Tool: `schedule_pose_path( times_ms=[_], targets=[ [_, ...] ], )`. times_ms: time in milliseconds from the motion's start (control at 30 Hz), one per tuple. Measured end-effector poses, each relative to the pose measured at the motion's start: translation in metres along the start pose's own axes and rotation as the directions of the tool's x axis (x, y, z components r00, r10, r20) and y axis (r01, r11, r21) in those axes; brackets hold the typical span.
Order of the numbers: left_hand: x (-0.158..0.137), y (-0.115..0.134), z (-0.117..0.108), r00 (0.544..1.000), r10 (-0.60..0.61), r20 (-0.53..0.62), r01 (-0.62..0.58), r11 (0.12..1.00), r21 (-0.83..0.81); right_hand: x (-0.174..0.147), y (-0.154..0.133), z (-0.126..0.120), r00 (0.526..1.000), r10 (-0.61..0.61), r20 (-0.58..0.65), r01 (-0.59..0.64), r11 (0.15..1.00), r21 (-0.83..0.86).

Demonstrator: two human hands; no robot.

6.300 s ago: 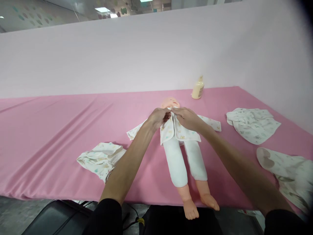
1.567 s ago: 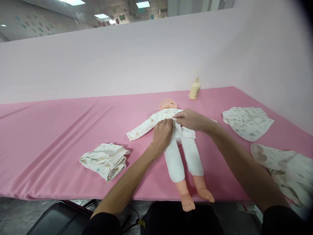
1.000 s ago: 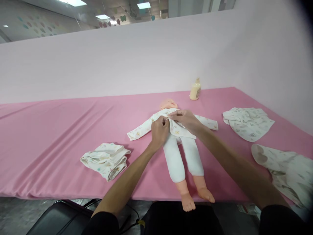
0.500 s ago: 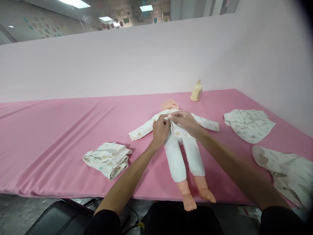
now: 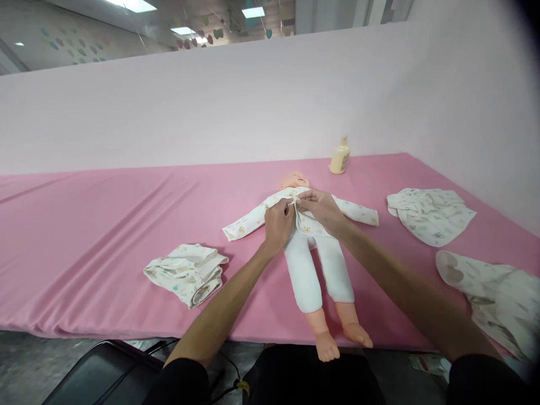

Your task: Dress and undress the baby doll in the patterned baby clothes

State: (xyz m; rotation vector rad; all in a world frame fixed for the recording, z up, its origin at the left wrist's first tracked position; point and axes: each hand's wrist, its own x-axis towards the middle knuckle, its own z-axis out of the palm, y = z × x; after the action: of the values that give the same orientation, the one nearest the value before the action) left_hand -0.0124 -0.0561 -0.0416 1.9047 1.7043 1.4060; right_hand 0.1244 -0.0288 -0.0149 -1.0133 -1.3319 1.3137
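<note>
A baby doll (image 5: 304,275) lies on its back, head away from me, its bare feet over the table's front edge. It wears a white printed baby shirt (image 5: 248,220) with long sleeves spread to both sides. At the chest, my left hand (image 5: 279,224) is closed on the shirt's front edge. Close beside it, my right hand (image 5: 318,207) pinches the other front edge between thumb and fingers. The fastening between my fingertips is too small to make out. Below the shirt hem, the doll's white cloth legs show.
Folded printed baby clothes (image 5: 188,274) lie left of the doll. On the right are a crumpled white cloth (image 5: 430,216) and another printed garment (image 5: 491,292). A cream pump bottle (image 5: 340,156) stands behind, near the white wall (image 5: 211,107). A black chair (image 5: 105,374) is below the pink-covered table (image 5: 105,236).
My fingertips have parted slightly at the shirt's front, and my right hand has shifted a little to the right. The doll and the clothes around it lie as before.
</note>
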Motion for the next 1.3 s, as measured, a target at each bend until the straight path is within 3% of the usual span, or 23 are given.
schedule_pose_path(
  times_ms=[67, 133, 267, 400, 733, 900, 1300],
  targets=[
    [0.000, 0.000, 0.000, 1.000, -0.004, -0.004, 0.004, 1.000, 0.027, 0.001, 0.000, -0.002, 1.000, 0.001, -0.016, -0.002, 0.997, -0.083],
    [0.001, 0.001, -0.001, 1.000, -0.012, -0.003, 0.012, 0.999, 0.041, 0.003, -0.001, -0.007, 0.999, -0.050, 0.015, 0.052, 0.962, -0.268],
    [0.002, 0.000, -0.004, 1.000, 0.002, -0.004, -0.002, 0.999, 0.047, 0.007, -0.005, -0.020, 0.952, -0.218, 0.213, 0.304, 0.713, -0.631],
    [0.003, -0.004, -0.005, 1.000, 0.027, -0.008, -0.027, 0.997, 0.072, 0.008, -0.010, -0.024, 0.891, -0.228, 0.394, 0.448, 0.585, -0.676],
    [0.001, -0.006, -0.006, 0.998, 0.068, 0.015, -0.069, 0.983, 0.169, 0.006, -0.010, -0.023, 0.879, -0.287, 0.380, 0.474, 0.463, -0.749],
    [0.002, -0.006, -0.008, 0.998, 0.048, 0.028, -0.051, 0.987, 0.155, 0.010, -0.007, -0.025, 0.885, -0.299, 0.357, 0.463, 0.479, -0.745],
    [0.002, -0.013, 0.001, 0.985, 0.171, 0.026, -0.173, 0.969, 0.179, 0.017, 0.002, -0.026, 0.934, -0.273, 0.231, 0.356, 0.763, -0.539]
  ],
)
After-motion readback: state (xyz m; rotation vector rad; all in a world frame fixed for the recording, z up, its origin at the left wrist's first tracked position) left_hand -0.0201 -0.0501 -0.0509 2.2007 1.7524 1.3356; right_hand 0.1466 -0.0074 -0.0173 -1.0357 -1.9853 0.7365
